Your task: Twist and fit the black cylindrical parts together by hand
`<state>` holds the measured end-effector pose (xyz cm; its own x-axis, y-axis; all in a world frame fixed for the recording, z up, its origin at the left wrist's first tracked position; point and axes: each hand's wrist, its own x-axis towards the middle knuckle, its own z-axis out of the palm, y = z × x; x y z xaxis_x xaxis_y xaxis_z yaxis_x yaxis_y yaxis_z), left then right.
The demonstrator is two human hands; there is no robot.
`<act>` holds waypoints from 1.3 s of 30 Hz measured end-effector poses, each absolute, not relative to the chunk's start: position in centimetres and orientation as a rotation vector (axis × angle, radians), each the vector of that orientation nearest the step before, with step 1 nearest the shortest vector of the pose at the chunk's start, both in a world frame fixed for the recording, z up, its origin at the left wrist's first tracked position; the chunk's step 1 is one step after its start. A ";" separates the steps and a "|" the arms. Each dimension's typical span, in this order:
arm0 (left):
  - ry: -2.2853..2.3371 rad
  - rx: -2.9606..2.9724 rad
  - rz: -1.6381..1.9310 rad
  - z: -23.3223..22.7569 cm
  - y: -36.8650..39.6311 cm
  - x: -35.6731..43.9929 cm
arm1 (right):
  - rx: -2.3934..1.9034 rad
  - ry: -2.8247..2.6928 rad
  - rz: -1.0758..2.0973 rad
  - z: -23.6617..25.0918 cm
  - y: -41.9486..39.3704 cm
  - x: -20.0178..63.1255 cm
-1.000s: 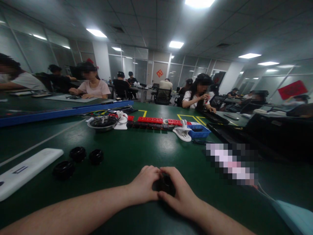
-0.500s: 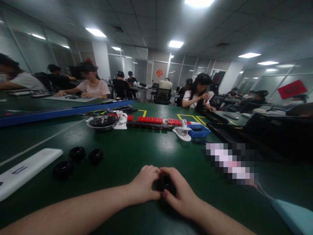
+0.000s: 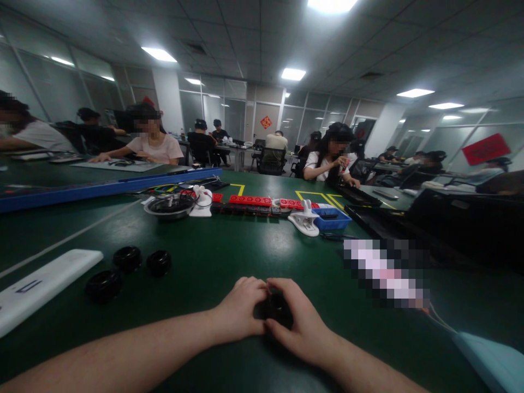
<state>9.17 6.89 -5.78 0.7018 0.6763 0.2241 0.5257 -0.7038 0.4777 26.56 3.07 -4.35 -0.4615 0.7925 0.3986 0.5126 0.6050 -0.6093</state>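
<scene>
My left hand (image 3: 241,308) and my right hand (image 3: 301,322) meet at the front middle of the green table. Both curl around a dark, round, ring-shaped piece (image 3: 280,307) with a hole in its centre, low over or on the tabletop. Fingers and shadow hide much of it. Three similar glossy black rings, one (image 3: 103,285) nearest me, another (image 3: 127,258) behind it and a third (image 3: 159,263) to its right, lie to the left of my hands.
On the left lies a long white bar (image 3: 53,284). Across the table are a metal bowl (image 3: 170,206), red blocks (image 3: 249,200), white clips (image 3: 305,219) and a blue tray (image 3: 332,219). A light-blue object (image 3: 491,357) is at the right front. Other people sit behind.
My right thumb has shifted slightly left along the near side of the ring-shaped piece. Both hands stay around it in nearly the same place.
</scene>
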 end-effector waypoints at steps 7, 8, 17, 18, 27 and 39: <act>0.955 2.541 0.545 -5.7 6.8 9.2 | -1.100 -2.061 0.525 -4.7 3.2 26.5; 0.961 2.539 0.548 -5.7 6.8 9.3 | -1.084 -2.053 0.530 -4.8 3.2 26.5; 0.945 2.537 0.552 -5.7 6.8 9.3 | -1.023 -2.132 0.505 -4.7 3.1 26.7; 0.943 2.537 0.547 -5.7 6.8 9.2 | -1.054 -2.124 0.502 -4.7 3.2 26.7; 0.974 2.499 0.548 -5.3 6.6 9.3 | -1.040 -2.047 0.503 -5.1 3.3 26.7; 0.963 2.503 0.548 -5.2 6.6 9.3 | -1.106 -2.072 0.558 -4.9 3.4 26.6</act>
<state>9.30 6.56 -5.24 0.6857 0.6961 0.2130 0.5387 -0.6820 0.4947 26.57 3.38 -4.86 -0.3805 0.8405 0.3857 0.5332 0.5402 -0.6511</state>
